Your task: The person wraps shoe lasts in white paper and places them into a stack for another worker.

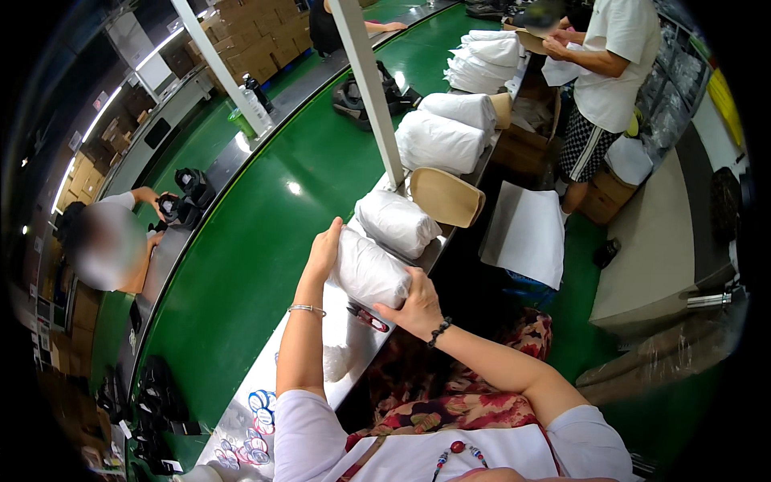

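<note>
A white paper-wrapped bundle (369, 267) is held between my two hands at the near edge of the metal worktop. My left hand (325, 247) presses its far left end, and my right hand (414, 305) grips its near right end, thumb and fingers around it. Right behind it lies a second white bundle (396, 222). A curved brown cardboard piece (444, 198) rests beyond that one. Under my right hand, a small dark and red tool (368, 317) lies on the worktop; its kind is hard to make out.
A green conveyor belt (265, 217) runs along the worktop, with black shoes (361, 100) on it. More white bundles (446, 132) line the far edge. A white post (365, 88) rises beside them. Round stickers (261, 410) lie near my left elbow. A co-worker (614, 72) stands far right.
</note>
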A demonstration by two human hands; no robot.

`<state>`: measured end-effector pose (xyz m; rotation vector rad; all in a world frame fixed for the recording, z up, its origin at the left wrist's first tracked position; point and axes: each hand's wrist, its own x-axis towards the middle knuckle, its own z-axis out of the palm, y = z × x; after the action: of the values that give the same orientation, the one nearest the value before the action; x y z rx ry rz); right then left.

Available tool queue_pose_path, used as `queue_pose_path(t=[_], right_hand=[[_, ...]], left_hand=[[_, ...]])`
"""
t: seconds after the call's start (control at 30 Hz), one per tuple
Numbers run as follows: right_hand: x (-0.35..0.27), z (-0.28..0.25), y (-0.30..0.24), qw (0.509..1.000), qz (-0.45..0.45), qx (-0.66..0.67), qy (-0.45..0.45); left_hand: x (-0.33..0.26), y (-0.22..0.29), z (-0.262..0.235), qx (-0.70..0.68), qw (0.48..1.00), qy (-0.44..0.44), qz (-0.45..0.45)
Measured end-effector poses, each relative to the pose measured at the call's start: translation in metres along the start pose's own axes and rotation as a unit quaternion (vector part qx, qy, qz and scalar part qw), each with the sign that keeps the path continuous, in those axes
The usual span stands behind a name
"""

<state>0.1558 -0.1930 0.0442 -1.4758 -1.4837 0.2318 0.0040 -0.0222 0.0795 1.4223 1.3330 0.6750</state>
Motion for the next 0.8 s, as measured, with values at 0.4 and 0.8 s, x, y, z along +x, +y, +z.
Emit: queue_pose_path(t=[0.4, 0.8], right_hand=[[0.068, -0.117, 0.031, 0.995, -0.038, -0.030, 0.082], [0.140, -0.087, 0.192, 0.994, 0.066, 0.069, -0.057]], left_hand=[[-0.041, 0.064, 0.003, 0.125, 0.878, 0.370, 0.277], [0.010, 0.075, 0.257, -0.111, 0.965, 0.136, 0.196]])
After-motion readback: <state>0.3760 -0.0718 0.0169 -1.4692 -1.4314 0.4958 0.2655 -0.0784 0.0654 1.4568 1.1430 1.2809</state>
